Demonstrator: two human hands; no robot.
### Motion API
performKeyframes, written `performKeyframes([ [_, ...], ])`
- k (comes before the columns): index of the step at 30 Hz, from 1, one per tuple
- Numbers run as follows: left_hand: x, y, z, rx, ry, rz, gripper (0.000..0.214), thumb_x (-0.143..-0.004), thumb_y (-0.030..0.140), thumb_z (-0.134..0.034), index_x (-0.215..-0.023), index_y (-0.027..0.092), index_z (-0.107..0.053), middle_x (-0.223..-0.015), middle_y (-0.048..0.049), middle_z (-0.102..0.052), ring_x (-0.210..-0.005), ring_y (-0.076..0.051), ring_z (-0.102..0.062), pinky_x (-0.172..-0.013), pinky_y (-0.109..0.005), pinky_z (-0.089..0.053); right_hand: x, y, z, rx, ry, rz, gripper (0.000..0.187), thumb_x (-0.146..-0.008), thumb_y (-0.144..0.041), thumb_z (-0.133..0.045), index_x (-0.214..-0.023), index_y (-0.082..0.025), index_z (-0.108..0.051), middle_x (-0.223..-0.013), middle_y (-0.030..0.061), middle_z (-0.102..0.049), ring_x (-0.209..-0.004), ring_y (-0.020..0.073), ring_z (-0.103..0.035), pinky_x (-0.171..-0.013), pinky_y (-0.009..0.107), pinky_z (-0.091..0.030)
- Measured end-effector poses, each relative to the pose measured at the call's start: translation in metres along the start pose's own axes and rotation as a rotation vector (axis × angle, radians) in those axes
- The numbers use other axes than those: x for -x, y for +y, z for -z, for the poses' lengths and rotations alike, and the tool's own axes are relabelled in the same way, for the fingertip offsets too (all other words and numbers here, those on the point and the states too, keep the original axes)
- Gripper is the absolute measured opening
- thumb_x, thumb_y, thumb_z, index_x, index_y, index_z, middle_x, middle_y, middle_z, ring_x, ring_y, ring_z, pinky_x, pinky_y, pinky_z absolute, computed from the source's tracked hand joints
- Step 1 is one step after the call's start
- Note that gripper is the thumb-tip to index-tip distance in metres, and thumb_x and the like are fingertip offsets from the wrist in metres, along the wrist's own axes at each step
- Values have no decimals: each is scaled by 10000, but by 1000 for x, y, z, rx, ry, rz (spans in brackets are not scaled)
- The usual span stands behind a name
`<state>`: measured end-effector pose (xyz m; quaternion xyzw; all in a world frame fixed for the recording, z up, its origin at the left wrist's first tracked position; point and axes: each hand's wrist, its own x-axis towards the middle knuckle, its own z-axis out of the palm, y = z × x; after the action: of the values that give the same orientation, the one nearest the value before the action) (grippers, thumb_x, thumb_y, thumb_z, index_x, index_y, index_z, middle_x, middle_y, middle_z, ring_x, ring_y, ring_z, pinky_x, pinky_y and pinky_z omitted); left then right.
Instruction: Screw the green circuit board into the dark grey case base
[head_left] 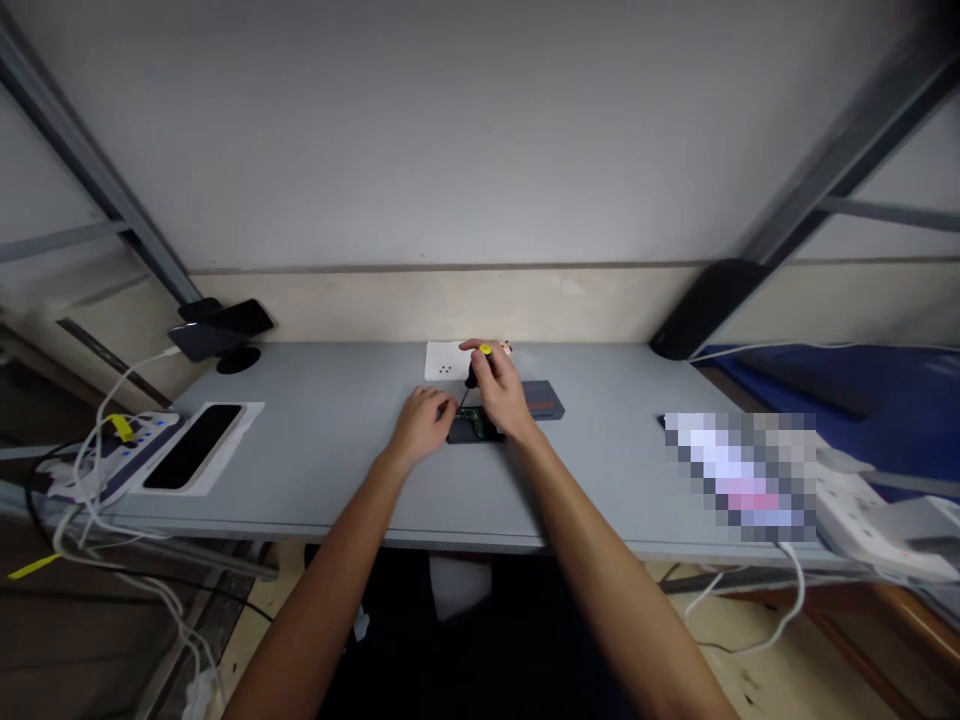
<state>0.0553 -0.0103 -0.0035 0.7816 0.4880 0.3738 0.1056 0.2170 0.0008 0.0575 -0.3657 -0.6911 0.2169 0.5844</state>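
Observation:
My right hand (501,392) is wrapped round a screwdriver (480,364) with a black handle and yellow cap, held upright with its tip down on a small dark device (472,428) whose green circuit board shows. My left hand (424,420) rests on the left end of that device, fingers curled against it and steadying it on the grey table (330,440). Just behind the hands lies a white sheet (444,360) with a few tiny dark parts on it. A grey box with an orange stripe (546,401) lies right of my right hand.
A black phone (193,445) lies on white paper at the left, beside a white power strip with cables (112,450). A phone on a stand (222,330) is at the back left. More white power strips (870,510) sit at the right edge, by a blurred patch.

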Motion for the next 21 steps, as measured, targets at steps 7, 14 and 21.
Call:
performKeyframes([
  [7, -1, -1, 0, -61, -24, -33, 224, -1008, 193, -531, -892, 228, -719, -913, -40, -712, -903, -222, -618, -872, -363, -478, 0, 20, -10, -11, 192, -4, 303, -1041, -480, -455, -994, -217, -597, -953, 49, -606, -917, 197, -563, -861, 348, -445],
  [14, -1, -3, -2, -49, -27, -37, 232, -1010, 183, -515, -896, 222, -713, -930, -36, -715, -897, -209, -616, -879, -358, -470, 1, 38, -12, 6, 399, -162, 364, -1036, -535, -412, -1003, -216, -584, -941, 49, -613, -902, 200, -557, -864, 352, -440],
  [21, -1, -2, -2, -54, -22, -33, 214, -1005, 176, -534, -906, 221, -718, -914, -36, -712, -895, -214, -609, -863, -351, -467, 0, 28, -14, 89, 314, -18, 285, -1026, -487, -480, -954, -225, -564, -935, 48, -614, -925, 200, -582, -902, 373, -456],
])
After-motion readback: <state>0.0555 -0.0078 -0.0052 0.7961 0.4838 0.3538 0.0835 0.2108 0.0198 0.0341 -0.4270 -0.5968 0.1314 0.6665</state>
